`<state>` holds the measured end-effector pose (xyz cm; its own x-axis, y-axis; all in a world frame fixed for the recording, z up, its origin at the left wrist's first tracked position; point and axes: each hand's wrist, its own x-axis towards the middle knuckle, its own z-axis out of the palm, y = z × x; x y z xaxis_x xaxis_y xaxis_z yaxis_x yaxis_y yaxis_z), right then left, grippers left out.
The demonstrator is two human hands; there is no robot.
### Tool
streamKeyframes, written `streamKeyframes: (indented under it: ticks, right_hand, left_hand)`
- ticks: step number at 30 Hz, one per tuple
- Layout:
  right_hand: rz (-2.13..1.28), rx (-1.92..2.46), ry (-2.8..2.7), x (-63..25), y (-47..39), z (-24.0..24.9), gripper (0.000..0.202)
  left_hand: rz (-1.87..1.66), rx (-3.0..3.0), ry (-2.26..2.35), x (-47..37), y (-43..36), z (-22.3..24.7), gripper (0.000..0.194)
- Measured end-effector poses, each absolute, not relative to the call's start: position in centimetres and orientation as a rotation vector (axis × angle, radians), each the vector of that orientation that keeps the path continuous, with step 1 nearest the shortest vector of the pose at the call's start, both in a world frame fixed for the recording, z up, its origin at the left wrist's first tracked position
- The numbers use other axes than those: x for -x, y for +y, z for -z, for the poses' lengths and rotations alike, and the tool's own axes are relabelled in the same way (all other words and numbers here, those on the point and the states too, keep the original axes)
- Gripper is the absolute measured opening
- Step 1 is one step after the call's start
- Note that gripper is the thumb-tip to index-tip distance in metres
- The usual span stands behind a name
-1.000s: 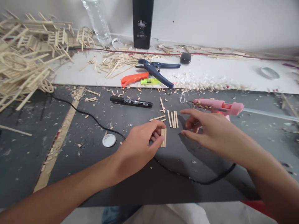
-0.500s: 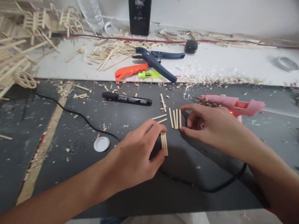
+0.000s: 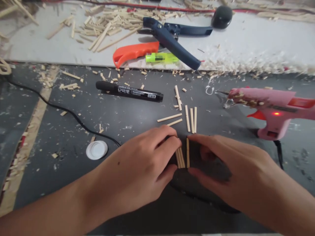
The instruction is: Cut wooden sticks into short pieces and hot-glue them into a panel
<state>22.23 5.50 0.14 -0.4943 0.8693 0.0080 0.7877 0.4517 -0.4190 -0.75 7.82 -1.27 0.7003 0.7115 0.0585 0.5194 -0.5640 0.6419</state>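
My left hand pinches a small row of short wooden sticks lying side by side on the dark tabletop. Just right of that row, my right hand holds one upright-lying stick by its two ends, between thumb and finger, with a narrow gap to the row. Three loose sticks lie above my right fingertips. Two more sticks rest slantwise above my left fingers. My palms hide parts of the table.
A pink glue gun with a lit red light stands at right. Above lie a black marker, blue cutters, an orange handle and a yellow-green highlighter. A white cap and black cable are left.
My right hand has taken one stick from the group of four and brought it down beside the row at my left hand. The view has moved closer to the table.
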Motion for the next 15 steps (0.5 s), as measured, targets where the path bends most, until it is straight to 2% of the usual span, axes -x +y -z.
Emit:
streamKeyframes:
  ticks: [6, 15]
  right_hand:
    - [-0.539, 1.427, -2.486, -22.13, 5.62, -0.24, 0.025]
    - [-0.553, 1.461, -2.489, -22.43, 5.54, 0.09, 0.018]
  left_hand:
    - [-0.426, -2.419, 0.953, 0.59, 7.46, 0.95, 0.028]
    - [-0.439, -2.459, 0.961, 0.23, 7.53, 1.13, 0.027]
